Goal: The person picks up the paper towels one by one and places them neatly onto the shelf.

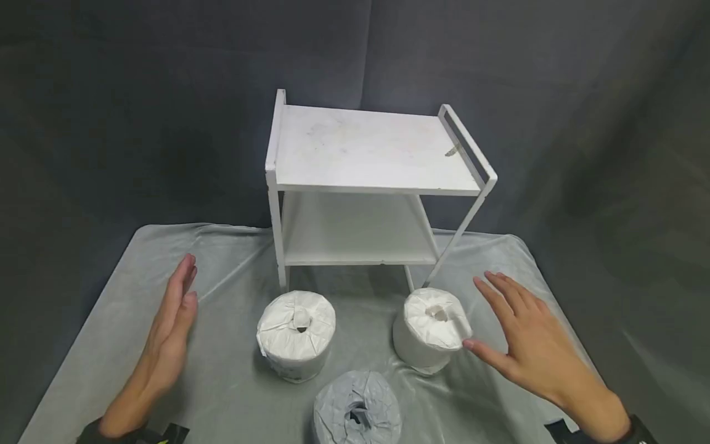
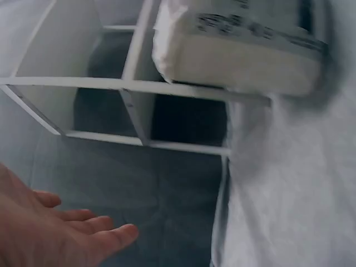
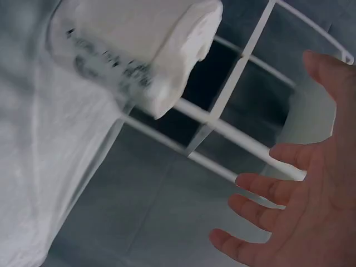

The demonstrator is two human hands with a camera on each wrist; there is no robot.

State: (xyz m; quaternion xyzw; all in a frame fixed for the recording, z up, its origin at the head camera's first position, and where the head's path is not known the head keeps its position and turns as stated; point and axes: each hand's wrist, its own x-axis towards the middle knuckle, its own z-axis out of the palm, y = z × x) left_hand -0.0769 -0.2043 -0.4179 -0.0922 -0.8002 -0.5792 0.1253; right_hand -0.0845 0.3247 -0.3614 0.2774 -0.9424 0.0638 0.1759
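Both hands were spread and held nothing: the right hand [image 1: 535,342] hovered just beside the right wrapped toilet roll [image 1: 431,329] in front of the 2-tier white shelf [image 1: 366,185], the left hand [image 1: 169,336] well apart from the middle roll [image 1: 296,333]. It looked like a reach, next needing fingers closed round that right roll. Only the head view showed the 3rd, grey-wrapped roll [image 1: 357,414]; the right wrist view showed print on the wrapper [image 3: 105,64].

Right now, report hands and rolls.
Left hand open, right hand open beside right white wrapped paper roll. Three rolls on cloth. White two-tier shelf bare behind.
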